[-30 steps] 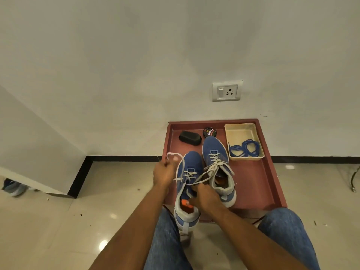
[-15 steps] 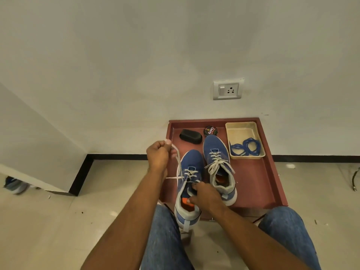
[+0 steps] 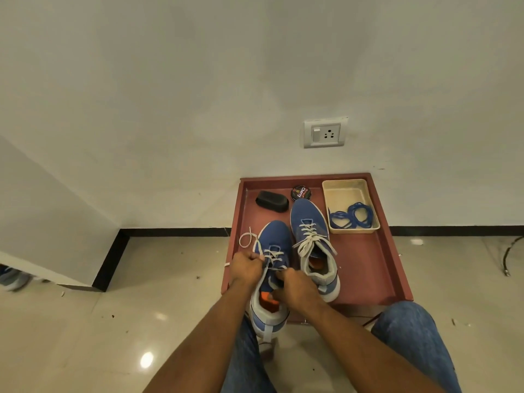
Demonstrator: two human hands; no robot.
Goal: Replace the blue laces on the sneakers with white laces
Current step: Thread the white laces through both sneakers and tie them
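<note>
Red tray (image 3: 365,268) on tiled floor (image 3: 85,321), set against white wall (image 3: 198,80).
Near sneaker (image 3: 273,262), blue, heel overhanging tray's front edge; white lace (image 3: 246,240) part-threaded, loose loop lying on tray at its left.
Left hand (image 3: 246,267) pinches the lace beside the eyelets.
Right hand (image 3: 295,287) grips the sneaker's tongue area, fingers curled.
Far sneaker (image 3: 310,222), blue, fully laced white.
Beige container (image 3: 344,191) holding coiled blue laces (image 3: 351,217).
Black brush (image 3: 271,201); polish tin (image 3: 300,192).
Wall socket (image 3: 325,133).

"Cherry" on the round black polish tin (image 3: 300,192) in the tray.
</note>
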